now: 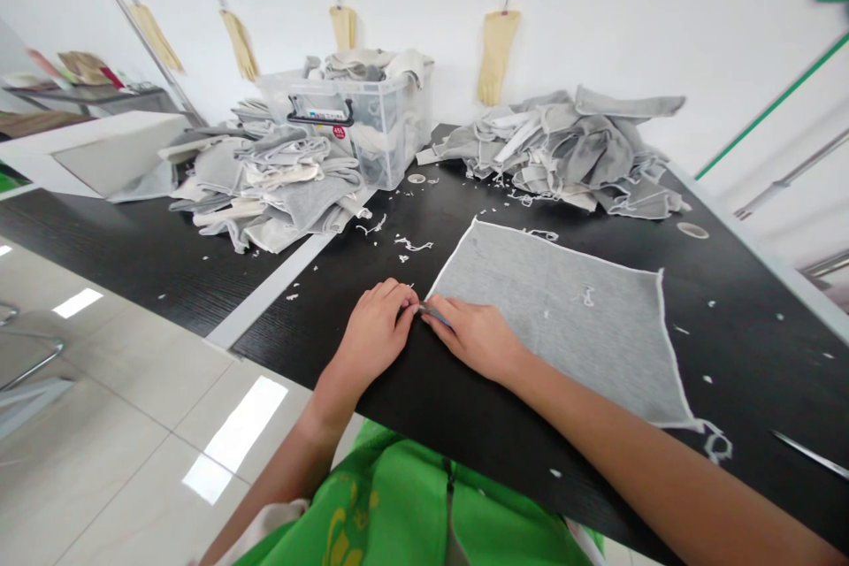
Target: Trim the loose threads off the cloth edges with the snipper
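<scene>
A grey cloth [570,318] with white overlocked edges lies flat on the black table, a loose curl of thread [717,444] hanging from its right near corner. My right hand [481,338] rests over the cloth's left near corner, closed around small thread snips [434,314] with a bluish handle and a metal tip. The tip points at the fingers of my left hand [378,327]. Those fingers are pinched together beside the cloth's corner; what is between them is too small to make out. A thread scrap [587,295] lies on the cloth.
Behind to the left, a heap of grey and white cloths [279,177] sits beside a clear plastic box [398,124] full of cloth. Another heap [563,146] lies at the back right. A pointed metal tool [813,453] is at the right edge. Thread scraps [412,243] dot the table.
</scene>
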Available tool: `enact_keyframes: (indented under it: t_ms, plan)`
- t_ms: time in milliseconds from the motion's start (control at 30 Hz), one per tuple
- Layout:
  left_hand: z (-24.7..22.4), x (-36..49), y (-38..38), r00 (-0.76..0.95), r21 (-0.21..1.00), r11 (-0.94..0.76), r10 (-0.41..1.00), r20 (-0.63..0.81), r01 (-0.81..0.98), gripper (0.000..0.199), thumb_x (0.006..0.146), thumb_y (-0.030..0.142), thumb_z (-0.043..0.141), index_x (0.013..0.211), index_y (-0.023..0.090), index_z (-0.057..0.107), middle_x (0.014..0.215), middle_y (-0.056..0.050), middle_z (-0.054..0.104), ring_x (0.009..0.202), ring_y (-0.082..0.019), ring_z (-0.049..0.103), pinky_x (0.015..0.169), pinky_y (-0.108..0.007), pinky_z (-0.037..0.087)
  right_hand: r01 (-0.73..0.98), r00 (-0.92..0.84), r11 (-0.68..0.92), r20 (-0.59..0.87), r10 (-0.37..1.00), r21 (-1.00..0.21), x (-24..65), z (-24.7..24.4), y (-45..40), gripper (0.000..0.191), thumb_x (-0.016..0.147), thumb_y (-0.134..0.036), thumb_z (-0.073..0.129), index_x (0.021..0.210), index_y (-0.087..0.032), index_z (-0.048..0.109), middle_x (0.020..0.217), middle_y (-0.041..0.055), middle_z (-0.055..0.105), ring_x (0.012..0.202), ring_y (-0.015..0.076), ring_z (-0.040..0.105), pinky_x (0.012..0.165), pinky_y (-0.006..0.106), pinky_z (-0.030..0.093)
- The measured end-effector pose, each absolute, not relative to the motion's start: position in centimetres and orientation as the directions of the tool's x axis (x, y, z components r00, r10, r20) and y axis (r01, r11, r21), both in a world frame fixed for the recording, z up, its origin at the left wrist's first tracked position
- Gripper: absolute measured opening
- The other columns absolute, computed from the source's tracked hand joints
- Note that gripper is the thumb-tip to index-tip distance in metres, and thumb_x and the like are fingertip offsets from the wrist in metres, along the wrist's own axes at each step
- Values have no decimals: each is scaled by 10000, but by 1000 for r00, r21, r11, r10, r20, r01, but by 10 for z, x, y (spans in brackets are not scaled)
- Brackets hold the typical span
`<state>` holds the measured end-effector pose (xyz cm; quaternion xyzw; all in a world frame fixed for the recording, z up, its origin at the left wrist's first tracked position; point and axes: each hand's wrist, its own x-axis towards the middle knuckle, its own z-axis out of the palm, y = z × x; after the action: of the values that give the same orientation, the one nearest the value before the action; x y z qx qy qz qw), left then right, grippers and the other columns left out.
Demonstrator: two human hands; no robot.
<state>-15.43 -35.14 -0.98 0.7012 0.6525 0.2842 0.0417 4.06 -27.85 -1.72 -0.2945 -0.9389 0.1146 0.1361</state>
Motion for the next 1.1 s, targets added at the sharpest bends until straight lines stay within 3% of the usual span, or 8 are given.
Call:
enact_keyframes:
  t_ms: [467,1100]
  plan:
    - [-13,-156,-350,18,439,-173,942,334,882,102,993,202,541,957,230,631,964,-36,620,929,-213,575,875,-369,477,518,-815,829,171,553,-213,38,-19,-276,315,1128,-413,349,1211,-229,591,1035,51,742,875,202,708,688,282,417]
    - [-15,-157,-349,35,413,-173,946,322,894,104,1001,196,529,965,227,622,976,-41,619,933,-217,574,872,-370,474,506,-825,838,171,539,-202,35,-21,-276,283,1127,-395,366,1180,-215,578,993,62,738,835,208,707,671,292,414]
